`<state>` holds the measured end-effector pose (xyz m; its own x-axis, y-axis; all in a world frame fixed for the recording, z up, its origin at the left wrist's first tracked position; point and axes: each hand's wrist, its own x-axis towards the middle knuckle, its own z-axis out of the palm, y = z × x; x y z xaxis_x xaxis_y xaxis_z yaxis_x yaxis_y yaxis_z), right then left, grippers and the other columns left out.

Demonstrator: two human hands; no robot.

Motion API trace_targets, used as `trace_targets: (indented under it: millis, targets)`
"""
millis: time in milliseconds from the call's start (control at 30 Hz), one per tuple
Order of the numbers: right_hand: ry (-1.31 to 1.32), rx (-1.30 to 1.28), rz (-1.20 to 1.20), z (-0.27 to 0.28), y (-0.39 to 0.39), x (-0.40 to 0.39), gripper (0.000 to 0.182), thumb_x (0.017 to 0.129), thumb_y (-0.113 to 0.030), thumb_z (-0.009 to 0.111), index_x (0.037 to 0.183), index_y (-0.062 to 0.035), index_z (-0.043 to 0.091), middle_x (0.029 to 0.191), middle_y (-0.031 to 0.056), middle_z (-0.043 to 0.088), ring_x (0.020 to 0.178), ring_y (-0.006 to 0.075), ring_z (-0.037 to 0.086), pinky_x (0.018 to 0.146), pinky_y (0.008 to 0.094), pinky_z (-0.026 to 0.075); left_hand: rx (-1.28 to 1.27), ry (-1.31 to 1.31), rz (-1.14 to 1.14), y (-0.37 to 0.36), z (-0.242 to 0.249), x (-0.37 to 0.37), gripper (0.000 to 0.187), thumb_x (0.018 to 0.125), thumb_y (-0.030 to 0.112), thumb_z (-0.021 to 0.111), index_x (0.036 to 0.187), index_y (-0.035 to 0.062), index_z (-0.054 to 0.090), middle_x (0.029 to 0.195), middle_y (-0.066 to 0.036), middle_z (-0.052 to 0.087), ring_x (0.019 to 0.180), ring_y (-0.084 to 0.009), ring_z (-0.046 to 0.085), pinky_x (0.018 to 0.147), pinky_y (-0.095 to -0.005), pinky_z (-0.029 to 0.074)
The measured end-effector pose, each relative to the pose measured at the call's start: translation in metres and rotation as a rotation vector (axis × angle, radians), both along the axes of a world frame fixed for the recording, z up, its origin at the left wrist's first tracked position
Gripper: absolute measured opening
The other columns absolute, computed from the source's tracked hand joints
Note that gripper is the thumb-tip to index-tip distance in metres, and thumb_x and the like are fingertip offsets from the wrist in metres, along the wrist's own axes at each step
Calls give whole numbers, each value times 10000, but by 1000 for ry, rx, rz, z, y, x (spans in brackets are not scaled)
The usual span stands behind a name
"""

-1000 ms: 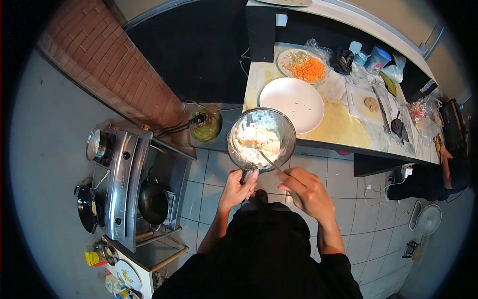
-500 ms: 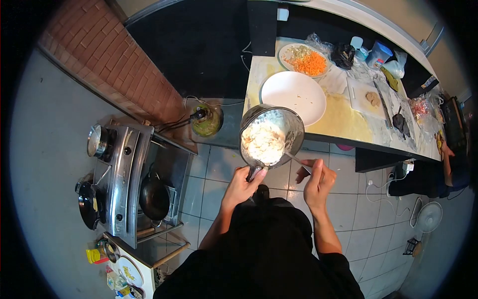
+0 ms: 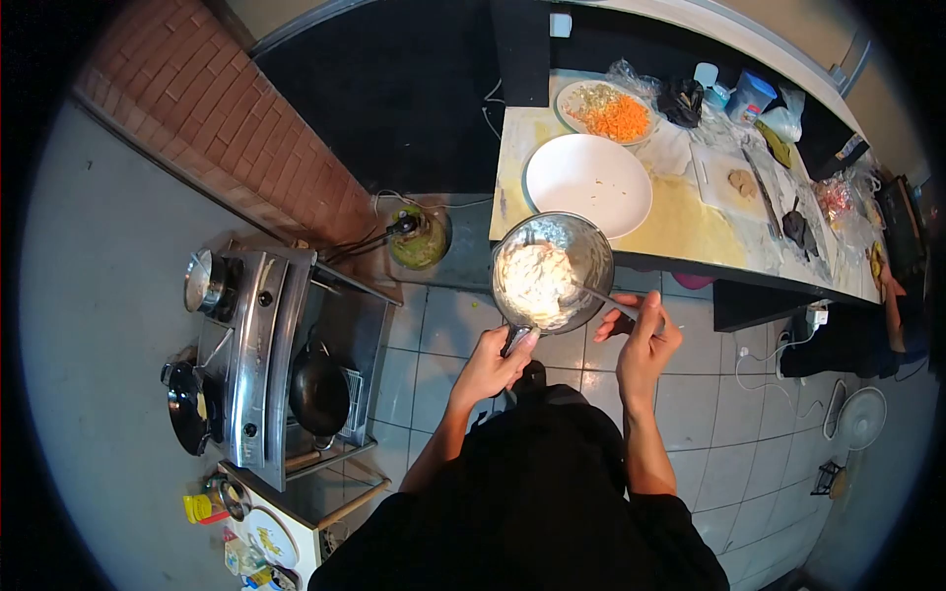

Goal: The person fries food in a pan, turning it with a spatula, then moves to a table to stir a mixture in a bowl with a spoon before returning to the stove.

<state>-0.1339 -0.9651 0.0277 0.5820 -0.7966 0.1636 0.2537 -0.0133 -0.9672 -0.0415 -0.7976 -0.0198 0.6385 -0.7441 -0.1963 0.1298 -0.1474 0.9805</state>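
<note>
My left hand (image 3: 490,368) is wrapped round the dark handle of a saucepan (image 3: 594,246), which hangs in front of the counter with its opening tipped toward me. Inside the pan sits a pale, lumpy mixture (image 3: 532,279), mostly on the left side. Between the fingers of my right hand (image 3: 645,343) is the handle of a metal spoon (image 3: 603,296); its far end is buried in the mixture. Just beyond the pan stands a large white plate (image 3: 581,177) with a few small crumbs on it.
A plate of shredded carrot and chopped pieces (image 3: 618,117) lies farther back on the counter (image 3: 680,231), with a cutting board (image 3: 717,187) and a knife (image 3: 762,197) to the right. At left is a stove (image 3: 254,364) with pans. Another person's arm (image 3: 892,305) shows at far right.
The saucepan sits slightly farther right and lower in view, and its opening looks rounder. The spoon has shifted within the mixture, and my right hand has moved a little to the right.
</note>
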Motion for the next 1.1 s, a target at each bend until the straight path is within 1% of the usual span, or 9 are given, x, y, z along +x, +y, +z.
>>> trace_targets:
  millis: [167, 267, 433, 500, 567, 700, 767, 933, 1100]
  targets:
    - [-108, -69, -8, 10, -3, -15, 389, 1003, -208, 436, 889, 126, 601, 641, 130, 594, 530, 178, 599, 494, 278, 510, -72, 68, -8, 14, 12, -4, 293, 966, 231, 535, 769, 24, 469, 571, 1, 467, 423, -59, 428, 382, -230, 332]
    - [-33, -328, 109, 13, 0, -20, 237, 959, -65, 482, 895, 114, 624, 680, 121, 617, 552, 170, 605, 507, 269, 506, -75, 53, -16, 22, 13, -8, 302, 969, 225, 528, 749, 25, 472, 563, 1, 474, 420, -57, 433, 385, -229, 328]
    - [-95, -480, 16, 30, 7, -38, 188, 935, -10, 481, 880, 84, 633, 687, 123, 625, 555, 157, 596, 509, 259, 468, -88, 24, -45, 31, 13, -14, 326, 965, 228, 538, 718, 26, 470, 551, 1, 476, 413, -56, 434, 387, -228, 329]
    - [21, -686, -29, 31, 15, -43, 173, 929, -8, 487, 877, 74, 630, 676, 115, 620, 548, 152, 589, 501, 259, 454, -86, 8, -28, 31, 17, -17, 341, 961, 236, 546, 707, 24, 467, 544, -2, 476, 410, -59, 433, 388, -230, 332]
    - [85, -643, -21, 21, 27, -50, 187, 939, -23, 479, 880, 76, 625, 663, 112, 611, 544, 149, 593, 499, 258, 461, -82, -12, -39, 31, 17, -17, 344, 960, 237, 550, 705, 22, 464, 546, -3, 477, 410, -60, 433, 387, -231, 333]
    - [89, -234, 23, 17, 41, -55, 324, 1010, -145, 379, 929, 109, 564, 672, 132, 598, 550, 180, 609, 498, 279, 509, -100, 4, -37, 29, 19, -21, 354, 956, 232, 558, 692, 19, 458, 541, -7, 477, 412, -63, 434, 384, -234, 332]
    - [-57, -157, -48, 22, 35, -55, 351, 1020, -183, 362, 956, 108, 549, 666, 131, 597, 551, 181, 608, 500, 283, 515, -102, -10, -55, 31, 20, -20, 357, 955, 231, 560, 686, 19, 456, 537, -6, 474, 413, -63, 434, 383, -233, 332]
    - [127, -466, -46, 25, 34, -62, 318, 1004, -108, 375, 896, 98, 593, 665, 117, 601, 547, 155, 598, 509, 251, 482, -98, -37, -73, 34, 19, -24, 363, 954, 222, 560, 671, 23, 450, 525, -3, 465, 412, -63, 431, 383, -232, 333]
    - [142, -455, -49, 11, 60, -61, 241, 976, -64, 440, 904, 88, 612, 661, 122, 611, 532, 139, 599, 497, 259, 495, -77, 3, -60, 34, 17, -27, 352, 960, 212, 546, 675, 28, 452, 532, 0, 467, 413, -60, 429, 382, -231, 331]
